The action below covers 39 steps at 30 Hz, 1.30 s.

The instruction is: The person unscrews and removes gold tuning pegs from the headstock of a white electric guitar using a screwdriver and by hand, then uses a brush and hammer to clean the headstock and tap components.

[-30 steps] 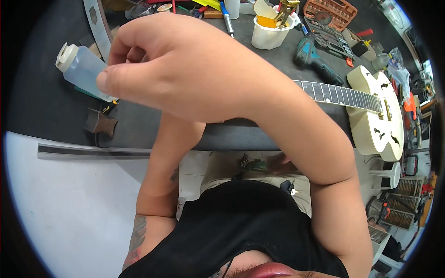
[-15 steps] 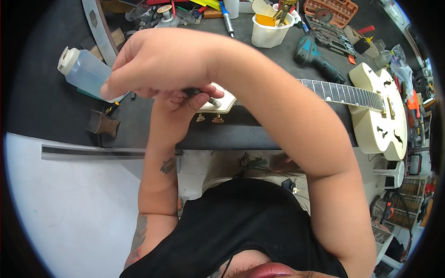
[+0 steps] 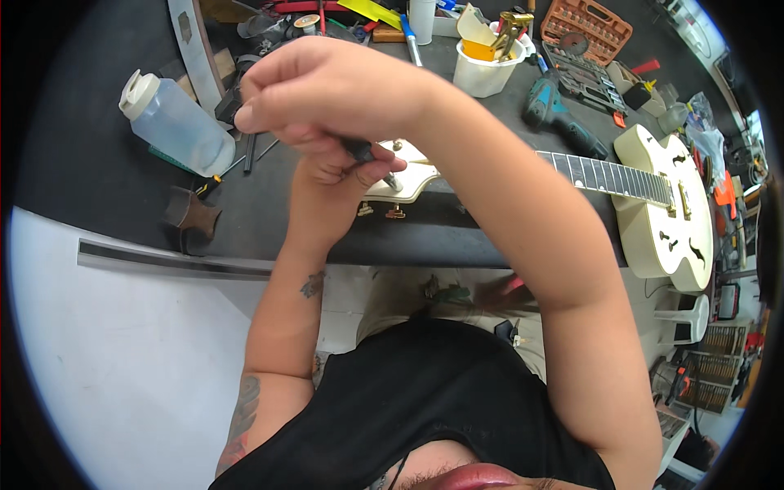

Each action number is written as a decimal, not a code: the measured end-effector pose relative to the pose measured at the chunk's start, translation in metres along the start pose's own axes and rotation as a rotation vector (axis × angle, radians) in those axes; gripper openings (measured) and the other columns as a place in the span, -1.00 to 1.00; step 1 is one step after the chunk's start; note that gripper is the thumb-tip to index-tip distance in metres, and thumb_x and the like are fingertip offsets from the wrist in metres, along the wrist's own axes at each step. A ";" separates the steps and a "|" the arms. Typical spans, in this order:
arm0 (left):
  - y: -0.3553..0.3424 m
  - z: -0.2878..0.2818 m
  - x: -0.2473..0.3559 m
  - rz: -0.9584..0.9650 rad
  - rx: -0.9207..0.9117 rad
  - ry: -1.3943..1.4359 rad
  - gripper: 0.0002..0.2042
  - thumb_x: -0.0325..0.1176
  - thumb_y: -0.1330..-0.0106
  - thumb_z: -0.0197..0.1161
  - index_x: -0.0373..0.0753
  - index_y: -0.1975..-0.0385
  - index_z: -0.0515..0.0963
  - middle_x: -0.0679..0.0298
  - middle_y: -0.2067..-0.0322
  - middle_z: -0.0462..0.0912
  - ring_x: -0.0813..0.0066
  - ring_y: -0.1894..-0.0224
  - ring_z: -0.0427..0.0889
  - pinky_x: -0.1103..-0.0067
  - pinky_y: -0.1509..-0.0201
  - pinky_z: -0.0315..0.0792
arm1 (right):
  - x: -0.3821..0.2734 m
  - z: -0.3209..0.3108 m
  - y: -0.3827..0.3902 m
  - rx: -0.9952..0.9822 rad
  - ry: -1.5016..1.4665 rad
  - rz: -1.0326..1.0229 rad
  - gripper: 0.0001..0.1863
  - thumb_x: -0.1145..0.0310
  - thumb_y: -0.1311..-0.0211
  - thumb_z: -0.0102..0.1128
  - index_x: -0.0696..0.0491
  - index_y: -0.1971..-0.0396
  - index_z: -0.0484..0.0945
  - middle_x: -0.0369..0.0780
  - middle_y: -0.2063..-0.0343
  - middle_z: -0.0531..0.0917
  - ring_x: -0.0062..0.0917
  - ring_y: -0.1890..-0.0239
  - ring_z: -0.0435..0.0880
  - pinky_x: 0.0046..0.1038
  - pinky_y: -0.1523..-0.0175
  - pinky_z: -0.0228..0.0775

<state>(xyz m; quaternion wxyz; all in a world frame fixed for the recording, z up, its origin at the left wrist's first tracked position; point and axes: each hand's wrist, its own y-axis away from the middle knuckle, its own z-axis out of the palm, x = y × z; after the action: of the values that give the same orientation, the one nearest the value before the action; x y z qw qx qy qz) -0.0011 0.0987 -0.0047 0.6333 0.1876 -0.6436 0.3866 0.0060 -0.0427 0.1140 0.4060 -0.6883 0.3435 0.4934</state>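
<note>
A cream guitar (image 3: 661, 245) lies on the dark bench, its headstock (image 3: 415, 175) with gold tuners near my hands. My left hand (image 3: 331, 170) is closed round a dark-handled tool (image 3: 358, 149), whose silver end rests on the headstock. My right hand (image 3: 327, 90) arches above it with fingers curled; whatever they hold is hidden, and this arm covers part of the neck.
A translucent bottle (image 3: 184, 131) and a brown leather piece (image 3: 193, 219) are at the left. A white tub of tools (image 3: 482, 77), a teal power tool (image 3: 559, 122) and an orange socket case (image 3: 584, 24) sit behind. The bench's front edge (image 3: 408, 257) curves below.
My right hand first dropped, uncovering my left hand and the headstock, then shifted right. My left hand has moved slightly up and right with the tool. The view has shifted slightly.
</note>
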 end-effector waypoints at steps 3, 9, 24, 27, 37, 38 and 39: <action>0.007 0.005 0.002 0.225 0.161 -0.323 -0.76 -0.45 -0.49 0.37 -0.32 -0.08 0.60 0.22 0.07 0.74 0.54 0.00 0.74 0.59 -0.02 0.55 | -0.009 0.047 0.025 0.453 0.485 -0.072 -0.56 0.08 -0.32 0.41 0.22 0.41 0.61 -0.21 0.54 0.61 -0.52 0.41 0.61 -0.34 0.28 0.51; 0.002 0.014 0.003 0.075 0.104 -0.001 -0.81 -0.43 -0.37 0.54 -0.34 0.14 0.69 0.28 0.22 0.80 0.60 0.20 0.72 0.61 0.14 0.56 | -0.006 -0.007 0.011 -0.340 -0.328 0.094 -0.61 0.14 -0.40 0.43 0.25 0.21 0.72 -0.38 0.72 0.40 -0.72 0.68 0.31 -0.54 0.57 0.14; 0.007 0.003 -0.010 0.079 0.083 0.094 -0.86 -0.51 -0.48 0.40 -0.39 0.06 0.70 0.17 0.13 0.79 0.46 0.16 0.74 0.52 0.02 0.61 | -0.077 -0.008 0.051 -0.137 1.082 -0.030 -0.62 0.14 -0.25 0.49 0.13 0.11 0.75 -0.16 0.29 0.74 -0.29 0.18 0.74 -0.31 0.05 0.60; 0.002 -0.002 -0.025 0.148 0.016 0.118 -0.78 -0.53 -0.45 0.42 -0.39 -0.03 0.66 0.17 0.07 0.75 0.38 0.10 0.74 0.50 -0.06 0.61 | -0.080 -0.006 0.052 -0.157 1.107 -0.037 -0.62 0.16 -0.23 0.49 0.12 0.09 0.75 -0.16 0.24 0.73 -0.27 0.13 0.72 -0.29 0.01 0.59; 0.010 -0.005 -0.016 0.273 0.120 0.044 -0.85 -0.63 -0.34 0.44 -0.41 0.13 0.68 0.30 0.18 0.78 0.56 0.13 0.72 0.59 0.08 0.59 | -0.091 -0.001 0.057 -0.239 1.148 -0.038 -0.60 0.23 -0.16 0.49 0.09 0.03 0.75 -0.16 0.07 0.70 -0.19 -0.03 0.66 -0.25 -0.13 0.57; 0.011 -0.012 -0.023 0.188 0.079 0.033 -0.84 -0.63 -0.33 0.43 -0.40 0.13 0.68 0.28 0.16 0.78 0.54 0.13 0.72 0.56 0.08 0.59 | -0.093 -0.001 0.057 -0.240 1.156 -0.030 -0.60 0.24 -0.15 0.49 0.09 0.03 0.75 -0.16 0.05 0.69 -0.19 -0.05 0.66 -0.25 -0.14 0.56; 0.009 -0.011 -0.026 0.148 0.054 0.030 -0.84 -0.64 -0.33 0.43 -0.39 0.14 0.68 0.27 0.16 0.78 0.53 0.13 0.72 0.55 0.07 0.59 | -0.095 -0.001 0.056 -0.241 1.161 -0.019 -0.59 0.25 -0.14 0.49 0.09 0.02 0.75 -0.16 0.04 0.69 -0.18 -0.07 0.65 -0.24 -0.16 0.56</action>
<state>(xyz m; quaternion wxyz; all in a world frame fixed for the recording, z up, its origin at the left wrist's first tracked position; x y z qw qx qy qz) 0.0033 0.1062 -0.0326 0.6071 0.1507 -0.6356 0.4524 -0.0691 -0.0609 0.1928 0.0750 -0.8900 0.4446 0.0678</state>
